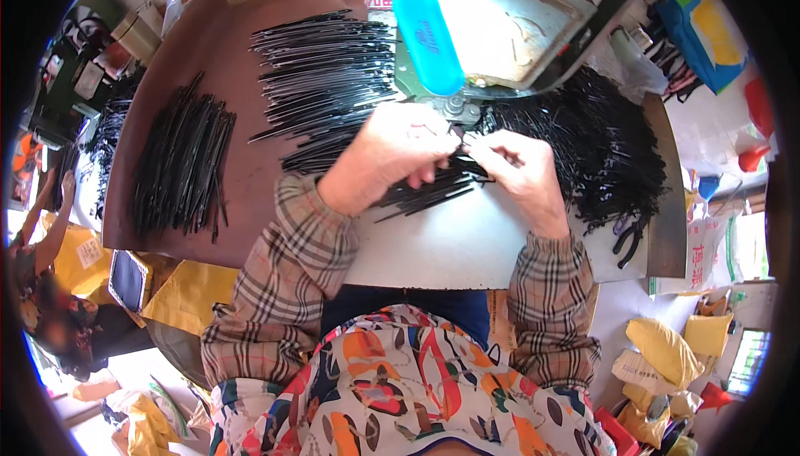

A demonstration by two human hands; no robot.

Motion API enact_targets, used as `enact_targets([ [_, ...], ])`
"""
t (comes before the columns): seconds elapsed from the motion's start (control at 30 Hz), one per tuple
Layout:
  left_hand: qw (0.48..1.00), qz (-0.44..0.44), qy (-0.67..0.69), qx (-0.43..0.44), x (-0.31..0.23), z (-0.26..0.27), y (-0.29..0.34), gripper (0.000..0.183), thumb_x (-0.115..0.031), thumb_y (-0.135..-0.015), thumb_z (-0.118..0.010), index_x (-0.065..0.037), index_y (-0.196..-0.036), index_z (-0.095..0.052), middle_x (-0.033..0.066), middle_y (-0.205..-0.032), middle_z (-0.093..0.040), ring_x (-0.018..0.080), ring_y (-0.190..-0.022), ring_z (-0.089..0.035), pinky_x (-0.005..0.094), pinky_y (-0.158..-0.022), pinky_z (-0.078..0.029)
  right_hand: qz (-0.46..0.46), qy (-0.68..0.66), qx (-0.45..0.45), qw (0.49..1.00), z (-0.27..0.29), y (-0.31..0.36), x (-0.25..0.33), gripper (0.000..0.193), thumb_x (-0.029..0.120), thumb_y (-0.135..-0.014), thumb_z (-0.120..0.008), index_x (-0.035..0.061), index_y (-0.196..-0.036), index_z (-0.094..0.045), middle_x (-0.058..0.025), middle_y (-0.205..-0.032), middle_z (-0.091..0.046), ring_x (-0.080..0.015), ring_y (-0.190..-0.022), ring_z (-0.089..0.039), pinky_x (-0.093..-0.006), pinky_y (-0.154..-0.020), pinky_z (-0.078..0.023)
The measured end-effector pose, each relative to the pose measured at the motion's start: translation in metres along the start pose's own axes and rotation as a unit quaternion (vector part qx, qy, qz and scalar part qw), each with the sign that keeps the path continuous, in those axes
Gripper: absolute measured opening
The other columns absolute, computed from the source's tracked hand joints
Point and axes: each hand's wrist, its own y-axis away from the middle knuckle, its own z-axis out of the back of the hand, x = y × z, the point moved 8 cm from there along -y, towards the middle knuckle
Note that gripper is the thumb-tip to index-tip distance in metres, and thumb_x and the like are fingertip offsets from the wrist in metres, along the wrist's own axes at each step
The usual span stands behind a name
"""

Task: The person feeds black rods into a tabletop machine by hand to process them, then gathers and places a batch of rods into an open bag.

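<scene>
My left hand (392,156) and my right hand (521,174) meet in front of the machine (454,106), fingertips almost touching. Both are closed in a pinch. A small dark piece shows between the fingertips, too little of it to tell its kind. Beneath my hands lie loose thin black strips (429,197) on the white tabletop (417,252). A large tangled heap of black strips (604,147) is beside my right hand. Left of my left hand, a row of black strips (325,68) lies side by side.
Another bundle of black strips (183,164) lies on the brown sheet (242,197) at left. Black-handled pliers (627,243) rest at the right edge. A blue oval piece (427,35) hangs by the brightly lit machine. At far left, another person's arm (54,231) reaches toward black strips.
</scene>
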Motion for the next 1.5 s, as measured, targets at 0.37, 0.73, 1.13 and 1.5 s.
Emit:
enact_targets([
  [0.37, 0.950, 0.055, 0.298, -0.076, 0.050, -0.046, 0.015, 0.015, -0.013, -0.091, -0.059, 0.000, -0.095, -0.056, 0.0102, -0.090, -0.062, 0.0178, -0.082, -0.066, 0.0260, -0.065, -0.052, -0.022, -0.370, -0.091, 0.924, -0.007, 0.039, -0.034, 0.036, 0.011, -0.086, -0.071, -0.0040, -0.115, -0.057, -0.0112, -0.111, -0.057, -0.0076, -0.075, -0.055, -0.0217, -0.068, -0.046],
  [0.73, 0.774, -0.217, -0.529, -0.272, -0.018, 0.080, 0.023, 0.014, 0.000, -0.076, -0.066, 0.000, -0.089, -0.071, 0.0136, -0.081, -0.063, 0.0303, -0.073, -0.062, 0.0361, -0.068, -0.050, -0.024, -0.337, -0.123, 0.933, -0.009, 0.022, -0.030, 0.007, 0.004, -0.093, -0.060, -0.0022, -0.094, -0.062, -0.0133, -0.092, -0.065, -0.0106, -0.064, -0.057, -0.0233, -0.061, -0.047],
  [1.13, 0.753, -0.224, -0.584, -0.203, -0.015, 0.074, 0.021, 0.017, 0.002, -0.074, -0.066, -0.006, -0.089, -0.068, 0.0083, -0.078, -0.059, 0.0273, -0.080, -0.055, 0.0381, -0.076, -0.044, -0.086, -0.322, -0.075, 0.940, -0.025, 0.024, -0.030, 0.012, 0.007, -0.092, -0.061, -0.0021, -0.099, -0.063, -0.0067, -0.080, -0.063, -0.0062, -0.060, -0.053, -0.0184, -0.054, -0.043],
  [1.5, 0.997, 0.020, 0.018, -0.073, 0.017, 0.016, -0.004, 0.018, -0.005, -0.091, -0.055, 0.005, -0.104, -0.062, 0.0071, -0.078, -0.065, 0.0070, -0.058, -0.056, 0.0195, -0.048, -0.042, -0.022, -0.145, -0.063, 0.987, -0.030, -0.008, -0.012, 0.013, 0.009, -0.093, -0.057, -0.0024, -0.095, -0.064, -0.0009, -0.072, -0.060, -0.0047, -0.061, -0.053, -0.0208, -0.055, -0.043],
])
